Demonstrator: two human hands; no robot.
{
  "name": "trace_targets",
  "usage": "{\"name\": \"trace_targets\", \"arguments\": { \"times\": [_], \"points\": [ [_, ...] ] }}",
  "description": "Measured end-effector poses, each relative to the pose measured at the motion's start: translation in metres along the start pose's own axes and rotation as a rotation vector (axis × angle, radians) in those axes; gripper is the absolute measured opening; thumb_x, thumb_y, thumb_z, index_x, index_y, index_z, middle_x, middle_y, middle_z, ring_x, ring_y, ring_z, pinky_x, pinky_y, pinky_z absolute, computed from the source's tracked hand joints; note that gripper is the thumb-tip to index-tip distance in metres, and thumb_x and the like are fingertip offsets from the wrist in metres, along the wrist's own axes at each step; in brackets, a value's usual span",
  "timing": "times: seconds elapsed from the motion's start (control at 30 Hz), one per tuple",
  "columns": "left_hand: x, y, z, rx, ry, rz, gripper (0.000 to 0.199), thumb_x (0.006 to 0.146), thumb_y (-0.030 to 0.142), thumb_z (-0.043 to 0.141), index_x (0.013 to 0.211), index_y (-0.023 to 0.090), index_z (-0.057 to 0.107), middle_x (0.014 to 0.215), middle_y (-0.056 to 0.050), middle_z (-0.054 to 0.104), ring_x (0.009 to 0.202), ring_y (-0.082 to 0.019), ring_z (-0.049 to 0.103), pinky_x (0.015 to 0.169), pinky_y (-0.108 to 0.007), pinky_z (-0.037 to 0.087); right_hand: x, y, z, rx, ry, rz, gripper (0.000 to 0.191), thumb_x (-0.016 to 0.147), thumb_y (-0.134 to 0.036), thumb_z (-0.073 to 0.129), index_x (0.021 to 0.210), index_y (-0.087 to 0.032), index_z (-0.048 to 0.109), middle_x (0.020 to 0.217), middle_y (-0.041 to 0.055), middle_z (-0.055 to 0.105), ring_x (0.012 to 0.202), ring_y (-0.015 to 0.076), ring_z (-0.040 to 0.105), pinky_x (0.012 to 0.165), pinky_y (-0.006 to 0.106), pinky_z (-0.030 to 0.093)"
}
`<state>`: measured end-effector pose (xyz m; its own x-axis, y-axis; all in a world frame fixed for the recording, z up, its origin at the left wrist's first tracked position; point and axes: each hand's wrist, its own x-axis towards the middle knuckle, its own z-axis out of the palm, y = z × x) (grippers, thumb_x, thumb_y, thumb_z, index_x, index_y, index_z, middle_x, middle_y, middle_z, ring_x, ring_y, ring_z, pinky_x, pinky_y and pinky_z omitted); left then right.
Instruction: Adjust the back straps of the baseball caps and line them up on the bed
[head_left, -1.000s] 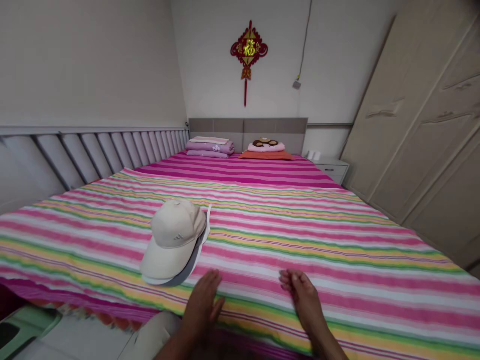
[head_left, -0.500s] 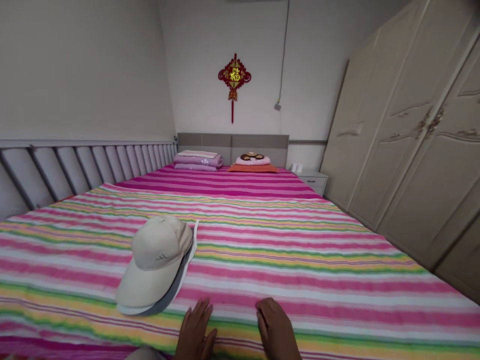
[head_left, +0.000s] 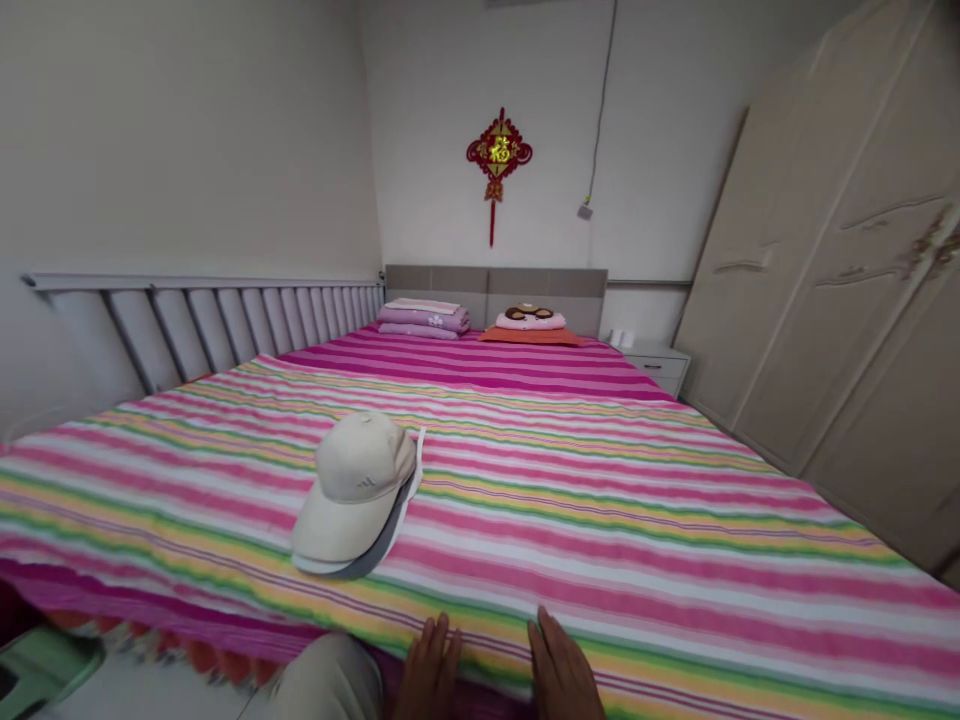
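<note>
My left hand (head_left: 431, 660) is at the near edge of the striped bedspread (head_left: 637, 560), fingers stretched out, palm down, holding nothing. To its right, my right hand (head_left: 561, 660) also lies flat on or just over the cloth with straight fingers and nothing in it. A beige baseball cap (head_left: 367, 475) with a small three-bar mark sits on the spread, ahead and left of my left hand, its brim toward the near left. Under the cap, a grey-and-white layer shows along the right side, ending in a white strip; what it is I cannot tell.
Folded lilac bedding (head_left: 424, 318) and an orange pillow (head_left: 529, 336) with pink bedding lie by the grey headboard (head_left: 547, 290). A metal rail (head_left: 247, 285) runs along the left. Right are a nightstand (head_left: 656, 362) and a wardrobe (head_left: 825, 250). My knee (head_left: 330, 680) and a green object (head_left: 52, 665) are low left.
My view has swung left, so the cap appears farther right. Both hands are nearer the bed's edge, farther from the cap. My right hand's curled fingers have straightened.
</note>
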<state>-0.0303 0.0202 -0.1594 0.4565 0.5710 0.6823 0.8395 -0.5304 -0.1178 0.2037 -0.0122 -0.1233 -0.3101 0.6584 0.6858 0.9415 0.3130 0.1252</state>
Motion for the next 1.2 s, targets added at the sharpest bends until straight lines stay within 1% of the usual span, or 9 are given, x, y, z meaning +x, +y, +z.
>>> {"name": "trace_targets", "arguments": {
  "times": [0.2,0.5,0.77,0.83,0.93,1.0,1.07,1.13,1.2],
  "points": [
    [0.006,0.010,-0.015,0.008,-0.008,-0.012,0.095,0.057,0.026,0.058,0.137,0.014,0.009,0.132,-0.017,0.039,0.113,-0.034,0.044,0.089,-0.045,0.037,-0.004,-0.004,0.001,0.047,-0.002,0.039,0.077,0.068,0.003,0.035,0.138,-0.020,0.011,0.123,0.0096,0.052,0.108,0.0241,0.052,0.081,0.035,0.047],
    [0.016,-0.002,-0.051,-0.189,-0.104,-0.042,0.064,0.062,0.008,0.049,0.124,0.019,0.040,0.125,-0.011,0.049,0.116,-0.023,0.043,0.091,-0.037,0.042,0.001,-0.009,-0.010,0.029,-0.053,0.044,0.077,0.072,0.000,0.034,0.138,-0.022,0.000,0.122,0.0101,0.054,0.107,0.0249,0.053,0.078,0.037,0.048],
    [0.019,-0.021,-0.071,-0.628,-0.167,-0.176,0.042,0.072,0.013,0.048,0.112,0.025,0.052,0.116,-0.008,0.057,0.109,-0.019,0.050,0.092,-0.035,0.043,-0.017,0.002,0.007,0.033,-0.014,-0.050,0.076,0.069,-0.002,0.038,0.138,-0.021,0.012,0.115,0.0089,0.059,0.099,0.0249,0.059,0.074,0.035,0.049],
    [0.022,-0.026,-0.076,-0.790,-0.184,-0.346,0.036,0.072,0.019,0.052,0.107,0.026,0.057,0.111,-0.008,0.059,0.105,-0.021,0.053,0.091,-0.037,0.043,-0.020,0.003,0.010,0.047,-0.005,-0.057,0.076,0.068,-0.003,0.040,0.137,-0.021,0.015,0.114,0.0087,0.060,0.097,0.0255,0.059,0.073,0.035,0.049],
    [0.034,-0.041,-0.087,-1.128,-0.144,-0.823,0.030,0.066,0.024,0.062,0.096,0.021,0.061,0.097,-0.009,0.065,0.095,-0.023,0.059,0.084,-0.037,0.047,-0.022,0.002,0.007,0.098,-0.032,-0.039,0.074,0.067,-0.004,0.042,0.135,-0.023,0.023,0.116,0.0083,0.059,0.098,0.0263,0.059,0.074,0.036,0.048],
    [0.047,-0.057,-0.097,-1.368,0.052,-1.257,0.031,0.063,0.021,0.066,0.093,0.018,0.059,0.087,-0.007,0.067,0.086,-0.021,0.062,0.080,-0.033,0.049,-0.020,0.000,0.000,0.149,-0.072,-0.016,0.071,0.067,-0.005,0.044,0.134,-0.023,0.028,0.119,0.0090,0.056,0.101,0.0270,0.057,0.077,0.036,0.047],
    [0.061,-0.075,-0.108,-1.501,0.462,-1.655,0.024,0.066,0.015,0.064,0.088,0.019,0.057,0.080,-0.002,0.065,0.078,-0.013,0.062,0.079,-0.025,0.048,-0.018,-0.002,-0.008,0.186,-0.105,-0.012,0.069,0.067,-0.008,0.047,0.132,-0.022,0.031,0.122,0.0109,0.054,0.103,0.0280,0.055,0.079,0.037,0.046],
    [0.074,-0.095,-0.115,-1.535,0.578,-1.749,0.006,0.075,0.016,0.056,0.080,0.018,0.055,0.071,0.001,0.062,0.069,-0.008,0.061,0.073,-0.019,0.049,-0.014,-0.003,-0.016,0.192,-0.108,-0.034,0.066,0.067,-0.011,0.048,0.130,-0.019,0.033,0.120,0.0130,0.054,0.103,0.0287,0.055,0.078,0.037,0.046],
    [0.085,-0.111,-0.120,-1.597,0.574,-1.780,0.006,0.078,0.021,0.052,0.075,0.016,0.054,0.061,0.002,0.059,0.057,-0.007,0.059,0.063,-0.018,0.051,-0.010,-0.003,-0.021,0.172,-0.094,-0.051,0.064,0.067,-0.013,0.048,0.129,-0.017,0.034,0.117,0.0150,0.057,0.101,0.0293,0.056,0.075,0.037,0.047]
  ]
}}
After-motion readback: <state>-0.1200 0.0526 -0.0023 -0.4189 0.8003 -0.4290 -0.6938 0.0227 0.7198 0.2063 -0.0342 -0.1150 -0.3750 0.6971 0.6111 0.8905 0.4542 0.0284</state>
